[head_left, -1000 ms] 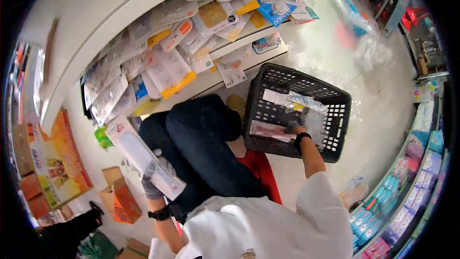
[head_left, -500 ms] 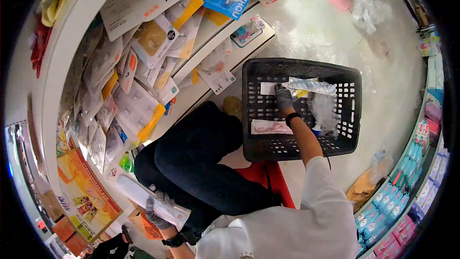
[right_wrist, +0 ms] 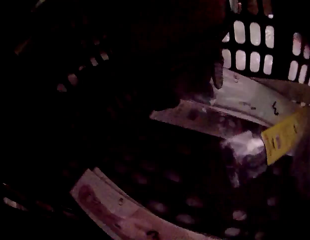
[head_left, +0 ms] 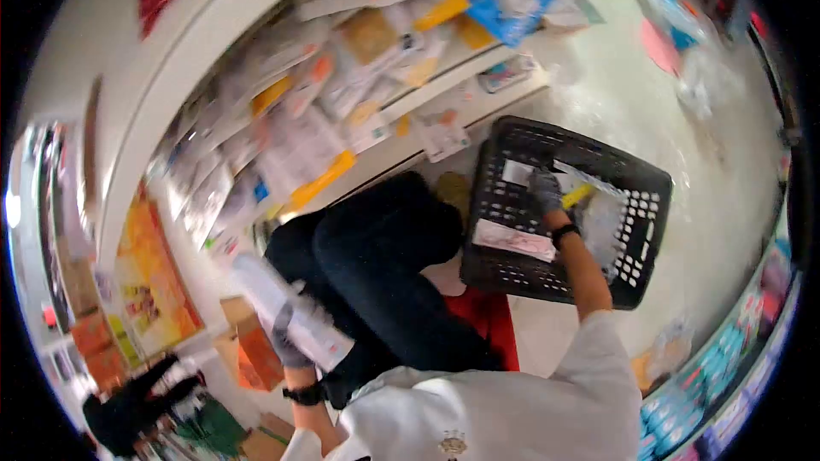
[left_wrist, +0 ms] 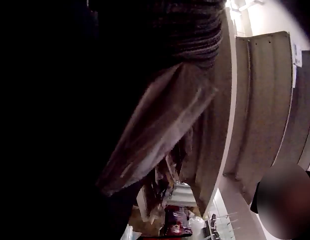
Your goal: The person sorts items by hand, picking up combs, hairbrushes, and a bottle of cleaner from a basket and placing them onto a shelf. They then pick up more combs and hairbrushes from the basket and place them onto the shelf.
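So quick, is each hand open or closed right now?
Left hand: closed around a long, pale package.
Right hand: inside the black basket; too blurry to tell if it's open or closed.

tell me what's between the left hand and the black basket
The person's legs in dark trousers lie between the left hand and the black basket, in the head view.

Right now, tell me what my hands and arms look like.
Your left hand wears a grey glove, ribbed up close, with a dark band at the wrist. Your right hand wears a similar dark grey glove and a black band. The right sleeve is white and short, ending around the elbow.
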The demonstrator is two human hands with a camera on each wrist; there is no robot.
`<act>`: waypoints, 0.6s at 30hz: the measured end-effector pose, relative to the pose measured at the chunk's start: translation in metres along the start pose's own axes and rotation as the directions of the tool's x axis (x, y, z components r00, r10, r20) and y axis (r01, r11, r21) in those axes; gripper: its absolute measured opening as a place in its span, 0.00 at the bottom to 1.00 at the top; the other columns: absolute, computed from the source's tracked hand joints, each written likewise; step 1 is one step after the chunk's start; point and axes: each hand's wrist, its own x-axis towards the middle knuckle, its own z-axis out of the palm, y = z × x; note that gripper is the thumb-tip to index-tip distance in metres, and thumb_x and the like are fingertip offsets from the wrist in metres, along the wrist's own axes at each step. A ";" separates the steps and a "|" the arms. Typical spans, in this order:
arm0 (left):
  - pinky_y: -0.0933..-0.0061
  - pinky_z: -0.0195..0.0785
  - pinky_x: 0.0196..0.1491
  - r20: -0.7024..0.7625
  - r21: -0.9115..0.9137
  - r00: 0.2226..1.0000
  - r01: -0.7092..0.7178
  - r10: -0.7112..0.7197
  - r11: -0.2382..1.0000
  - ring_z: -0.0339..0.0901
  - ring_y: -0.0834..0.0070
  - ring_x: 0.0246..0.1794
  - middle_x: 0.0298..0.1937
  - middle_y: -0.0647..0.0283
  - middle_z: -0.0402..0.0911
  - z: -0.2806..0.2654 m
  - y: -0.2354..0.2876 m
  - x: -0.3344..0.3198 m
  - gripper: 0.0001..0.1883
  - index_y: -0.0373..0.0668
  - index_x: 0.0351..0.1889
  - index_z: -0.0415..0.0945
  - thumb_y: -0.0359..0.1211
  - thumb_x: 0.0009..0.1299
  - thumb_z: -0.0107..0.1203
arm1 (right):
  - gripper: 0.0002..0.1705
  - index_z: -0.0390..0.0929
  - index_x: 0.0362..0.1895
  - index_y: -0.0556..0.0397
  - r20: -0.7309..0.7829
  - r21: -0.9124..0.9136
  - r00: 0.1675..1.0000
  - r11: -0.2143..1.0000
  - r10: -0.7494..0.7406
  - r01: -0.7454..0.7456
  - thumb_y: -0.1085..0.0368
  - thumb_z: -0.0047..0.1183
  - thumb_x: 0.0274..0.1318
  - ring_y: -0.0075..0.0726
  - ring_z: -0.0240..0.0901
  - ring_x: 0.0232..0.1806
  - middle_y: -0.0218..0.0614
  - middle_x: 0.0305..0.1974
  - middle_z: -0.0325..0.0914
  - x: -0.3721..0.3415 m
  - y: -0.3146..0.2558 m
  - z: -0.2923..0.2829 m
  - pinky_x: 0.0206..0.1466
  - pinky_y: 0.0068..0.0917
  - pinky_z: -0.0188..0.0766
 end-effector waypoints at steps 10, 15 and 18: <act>0.64 0.60 0.34 0.319 -0.208 0.948 0.068 0.002 0.976 0.65 0.68 0.28 0.28 0.60 0.66 -0.016 0.005 0.005 0.32 0.35 0.53 0.58 0.45 0.56 0.54 | 0.30 0.61 0.50 0.63 -0.443 -0.026 0.804 0.902 -0.396 0.430 0.64 0.48 0.38 0.50 0.65 0.33 0.48 0.34 0.69 -0.163 -0.160 -0.196 0.37 0.40 0.64; 0.66 0.60 0.34 0.398 -0.252 0.917 0.112 -0.003 0.961 0.64 0.69 0.29 0.29 0.62 0.66 -0.025 -0.003 0.010 0.35 0.36 0.55 0.56 0.50 0.57 0.53 | 0.33 0.58 0.53 0.59 -0.340 0.082 0.765 0.793 -0.546 0.603 0.60 0.50 0.42 0.50 0.66 0.38 0.48 0.38 0.68 -0.202 -0.184 -0.201 0.39 0.43 0.64; 0.67 0.59 0.33 0.364 -0.220 0.931 0.084 0.002 0.972 0.62 0.70 0.27 0.28 0.63 0.66 -0.028 -0.003 0.009 0.35 0.36 0.54 0.57 0.50 0.57 0.52 | 0.39 0.56 0.55 0.60 -0.273 -0.104 0.834 0.877 -0.480 0.470 0.56 0.53 0.37 0.53 0.64 0.45 0.52 0.47 0.64 -0.207 -0.185 -0.206 0.45 0.43 0.63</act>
